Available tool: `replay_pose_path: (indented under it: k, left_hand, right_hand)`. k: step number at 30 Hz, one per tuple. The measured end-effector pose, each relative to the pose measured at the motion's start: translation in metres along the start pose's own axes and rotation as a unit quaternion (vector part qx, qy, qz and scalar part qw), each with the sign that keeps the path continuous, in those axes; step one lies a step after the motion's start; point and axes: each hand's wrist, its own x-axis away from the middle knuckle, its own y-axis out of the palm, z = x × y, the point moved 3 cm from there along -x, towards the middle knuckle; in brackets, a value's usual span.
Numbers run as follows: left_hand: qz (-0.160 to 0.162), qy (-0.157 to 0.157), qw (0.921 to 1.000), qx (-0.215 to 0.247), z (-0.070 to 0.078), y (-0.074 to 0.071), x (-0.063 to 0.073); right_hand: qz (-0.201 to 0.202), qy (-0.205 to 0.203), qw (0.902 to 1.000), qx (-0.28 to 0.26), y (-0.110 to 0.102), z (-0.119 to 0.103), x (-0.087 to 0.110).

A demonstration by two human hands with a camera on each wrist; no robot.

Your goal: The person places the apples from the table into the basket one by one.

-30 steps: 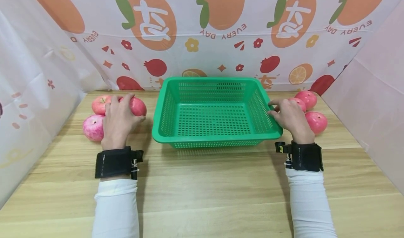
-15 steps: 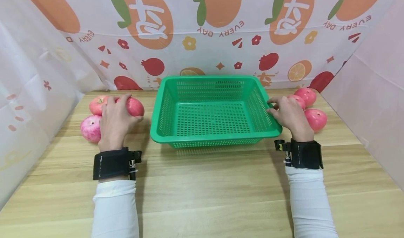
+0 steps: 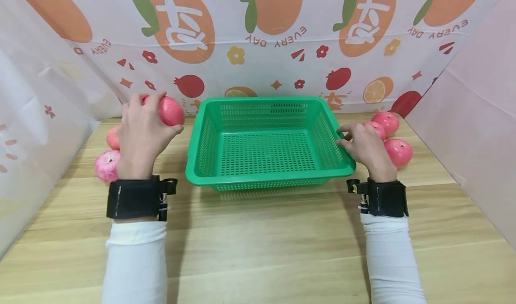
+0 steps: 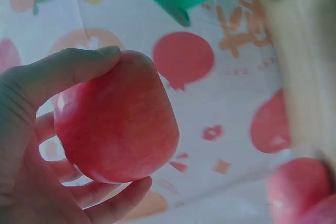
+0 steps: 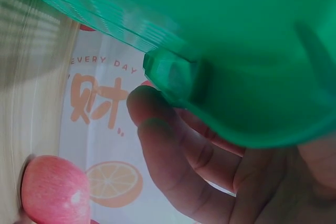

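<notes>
My left hand (image 3: pixel 141 131) holds a red apple (image 3: pixel 171 111) up off the table, left of the green basket (image 3: pixel 258 181). In the left wrist view the thumb and fingers curl round that apple (image 4: pixel 118 121). Below the hand, two other apples lie on the table: a pinkish striped one (image 3: pixel 106 166) and an orange-red one (image 3: pixel 113 138), both partly hidden. My right hand (image 3: pixel 368 149) grips the basket's right rim; in the right wrist view its fingers (image 5: pixel 170 166) curl under the green rim (image 5: pixel 252 137). Nothing lies inside the basket.
To the right of the right hand sit three pink-red apples, the nearest one (image 3: pixel 398 152) close to the wrist. A printed fruit curtain (image 3: pixel 278 66) rises behind the wooden table (image 3: pixel 266 250), and plain sheets flank both sides.
My left hand has lifted the red apple up from beside the other two. The right hand keeps its hold on the basket rim. The head view has shifted slightly.
</notes>
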Motion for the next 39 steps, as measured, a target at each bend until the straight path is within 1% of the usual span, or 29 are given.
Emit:
replay_pose_path:
  k: [5, 9, 12, 16, 21, 25, 29, 33, 39]
  left_hand:
    - [-0.013, 0.062, 0.9973, -0.038, 0.021, -0.001, -0.01]
    - [-0.029, 0.11, 0.991, -0.071, 0.029, 0.002, -0.017]
    - [-0.043, 0.129, 0.9869, -0.088, 0.033, 0.004, -0.022]
    - [-0.073, 0.142, 0.982, -0.101, 0.041, 0.008, -0.029]
    - [-0.111, 0.163, 0.9757, -0.095, 0.06, 0.017, -0.038]
    - [-0.129, 0.176, 0.9723, -0.083, 0.077, 0.02, -0.045]
    - [-0.14, 0.179, 0.9709, -0.075, 0.089, 0.023, -0.049]
    - [-0.15, 0.17, 0.9717, -0.065, 0.094, 0.028, -0.051]
    - [-0.158, 0.157, 0.9734, -0.054, 0.094, 0.04, -0.056]
  right_hand:
    - [-0.01, 0.007, 0.9999, -0.004, 0.001, -0.002, 0.0]
    - [-0.01, 0.006, 0.9999, -0.005, 0.001, -0.003, -0.001]
    - [-0.01, 0.004, 0.9999, -0.003, 0.001, -0.004, -0.002]
    - [-0.013, 0.003, 0.9999, 0.004, 0.0, -0.005, -0.002]
    - [-0.016, 0.008, 0.9998, 0.008, -0.002, -0.005, 0.0]
    - [-0.015, 0.004, 0.9998, 0.007, -0.002, -0.004, 0.001]
    - [-0.012, -0.002, 0.9999, 0.005, -0.002, -0.003, 0.002]
    - [-0.005, -0.006, 1.0, 0.003, -0.002, -0.003, 0.003]
    - [-0.007, -0.003, 1.0, 0.003, -0.002, -0.003, 0.003]
